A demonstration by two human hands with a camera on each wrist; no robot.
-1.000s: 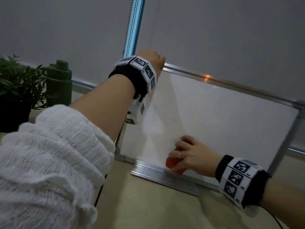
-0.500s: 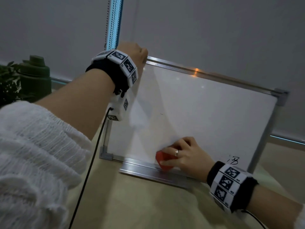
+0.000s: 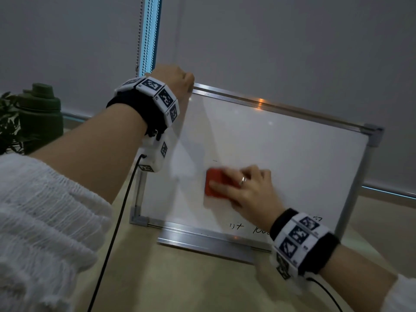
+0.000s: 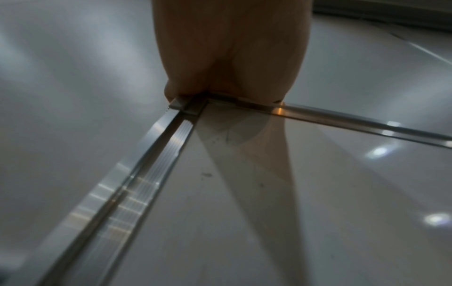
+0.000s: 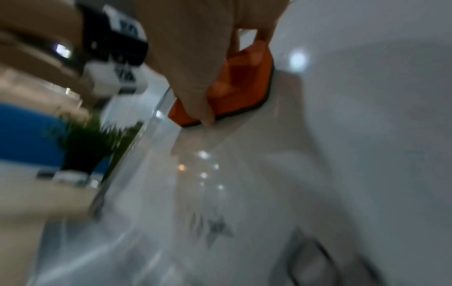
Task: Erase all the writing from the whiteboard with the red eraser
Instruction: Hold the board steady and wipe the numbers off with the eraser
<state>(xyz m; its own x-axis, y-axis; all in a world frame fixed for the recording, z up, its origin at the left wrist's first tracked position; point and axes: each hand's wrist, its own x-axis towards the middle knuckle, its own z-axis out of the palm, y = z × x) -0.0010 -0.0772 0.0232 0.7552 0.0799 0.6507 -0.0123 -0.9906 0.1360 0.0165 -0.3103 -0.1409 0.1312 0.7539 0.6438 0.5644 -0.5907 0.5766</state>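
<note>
A metal-framed whiteboard (image 3: 292, 158) stands upright on a beige table, leaning back toward a grey blind. My left hand (image 3: 175, 79) grips its top left corner (image 4: 193, 106). My right hand (image 3: 243, 188) holds the red eraser (image 3: 215, 182) flat against the lower middle of the board; in the right wrist view the thumb lies along the eraser (image 5: 244, 83), whose dark pad touches the surface. Black writing (image 3: 247, 228) runs along the board's bottom edge, partly hidden by my right wrist, and shows blurred as writing (image 5: 215, 226). A tiny dark mark (image 3: 215, 161) sits above the eraser.
A metal tray ledge (image 3: 202, 242) runs along the board's foot. A dark green bottle (image 3: 41, 115) and a potted plant (image 3: 9, 127) stand at the far left. A bead chain (image 3: 140, 30) hangs beside a bright window strip. Cables trail from both wristbands.
My right hand has carried the eraser up from the board's bottom edge to its lower middle. The writing along the bottom edge now shows. My left hand keeps its grip on the corner.
</note>
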